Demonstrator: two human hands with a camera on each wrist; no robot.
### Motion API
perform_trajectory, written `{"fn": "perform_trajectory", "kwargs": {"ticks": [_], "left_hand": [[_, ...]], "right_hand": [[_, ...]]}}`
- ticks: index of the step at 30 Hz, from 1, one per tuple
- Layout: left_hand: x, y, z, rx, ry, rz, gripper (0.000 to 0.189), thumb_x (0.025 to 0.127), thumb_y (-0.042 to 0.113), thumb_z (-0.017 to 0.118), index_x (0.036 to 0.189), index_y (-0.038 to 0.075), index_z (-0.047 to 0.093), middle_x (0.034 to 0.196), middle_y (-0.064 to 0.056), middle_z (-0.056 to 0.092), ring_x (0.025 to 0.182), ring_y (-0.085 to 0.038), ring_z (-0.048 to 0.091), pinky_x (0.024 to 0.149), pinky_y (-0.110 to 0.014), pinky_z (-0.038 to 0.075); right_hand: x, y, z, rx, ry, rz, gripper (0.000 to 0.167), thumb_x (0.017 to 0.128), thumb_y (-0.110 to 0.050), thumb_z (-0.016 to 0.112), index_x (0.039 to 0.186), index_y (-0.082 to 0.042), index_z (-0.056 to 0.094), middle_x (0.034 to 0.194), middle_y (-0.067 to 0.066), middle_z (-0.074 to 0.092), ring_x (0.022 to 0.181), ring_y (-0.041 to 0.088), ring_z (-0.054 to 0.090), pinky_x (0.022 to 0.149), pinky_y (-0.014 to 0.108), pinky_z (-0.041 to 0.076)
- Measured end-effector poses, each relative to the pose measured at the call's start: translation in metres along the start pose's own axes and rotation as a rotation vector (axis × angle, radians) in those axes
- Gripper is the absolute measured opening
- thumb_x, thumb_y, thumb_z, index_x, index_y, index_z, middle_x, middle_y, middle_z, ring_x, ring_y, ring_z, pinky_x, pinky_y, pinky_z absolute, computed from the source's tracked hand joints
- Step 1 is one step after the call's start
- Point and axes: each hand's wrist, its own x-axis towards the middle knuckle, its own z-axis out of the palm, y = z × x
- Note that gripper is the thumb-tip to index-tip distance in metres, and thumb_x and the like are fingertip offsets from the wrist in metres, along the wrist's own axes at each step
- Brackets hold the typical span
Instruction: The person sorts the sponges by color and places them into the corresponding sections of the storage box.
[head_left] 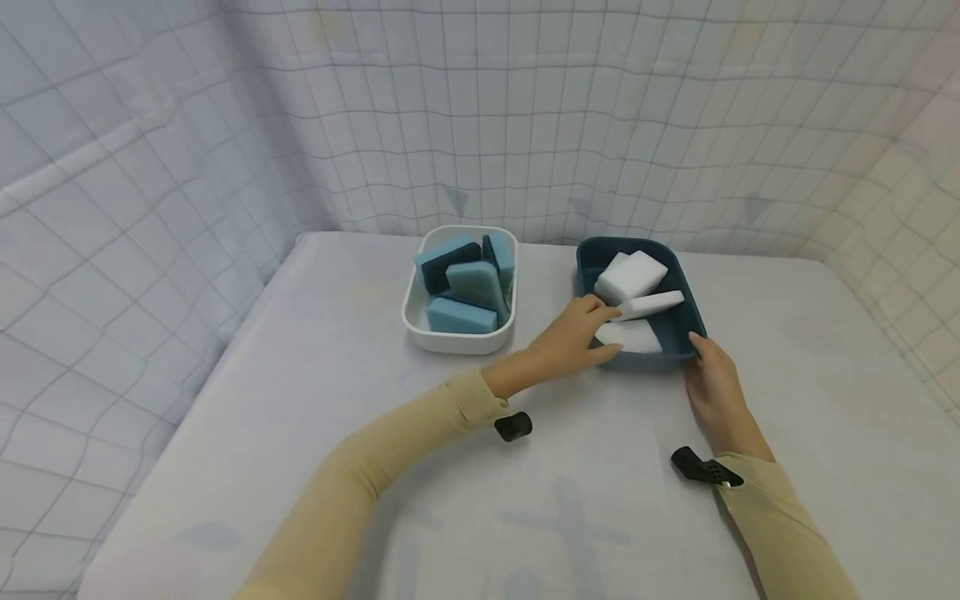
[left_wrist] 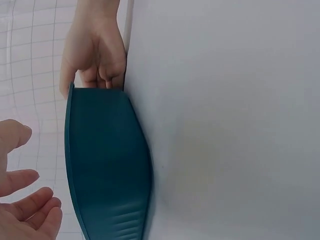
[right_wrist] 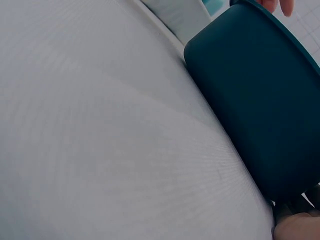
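A dark teal bin (head_left: 678, 329) on the table contains several white foam-like blocks (head_left: 637, 275). Over its near left edge reaches my left hand (head_left: 572, 340), thumb and fingers spread apart, index fingertip right at the end of a narrow white block (head_left: 651, 305). The left wrist view shows these fingers (left_wrist: 22, 180) loosely bent above the bin's rim, nothing between them. My right hand (head_left: 716, 387) grips the bin's near right corner, thumb at the rim, fingers against the outer wall. In the right wrist view the bin's side (right_wrist: 255, 100) covers most of that hand.
Left of the bin stands a white tub (head_left: 457, 342) with several blue sponge blocks (head_left: 476, 283), some with dark faces. Both containers sit near the back of the white-covered table (head_left: 360, 333). A checked white curtain (head_left: 480, 125) hangs behind and at both sides.
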Motion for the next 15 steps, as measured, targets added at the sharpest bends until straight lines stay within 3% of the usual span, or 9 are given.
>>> {"fn": "perform_trajectory", "kwargs": {"ticks": [7, 15], "left_hand": [[-0.017, 0.001, 0.003, 0.001, 0.031, 0.061, 0.048, 0.092, 0.028, 0.06, 0.133, 0.006, 0.049, 0.117, -0.008, 0.052, 0.102, -0.016, 0.046, 0.086, -0.024, 0.043], [-0.04, 0.004, -0.001, -0.026, -0.016, 0.03, 0.046, 0.092, 0.028, 0.059, 0.133, 0.008, 0.05, 0.12, -0.006, 0.051, 0.109, -0.015, 0.046, 0.093, -0.024, 0.045]], "right_hand": [[0.001, 0.004, -0.001, 0.036, -0.032, -0.041, 0.075, 0.099, -0.038, 0.04, 0.151, -0.015, -0.009, 0.158, -0.008, -0.014, 0.146, 0.006, -0.006, 0.12, 0.022, 0.003], [-0.005, 0.001, -0.004, 0.048, -0.11, -0.057, 0.078, 0.099, -0.037, 0.04, 0.149, -0.017, -0.018, 0.156, -0.011, -0.02, 0.146, 0.006, -0.012, 0.12, 0.023, -0.002]]}}
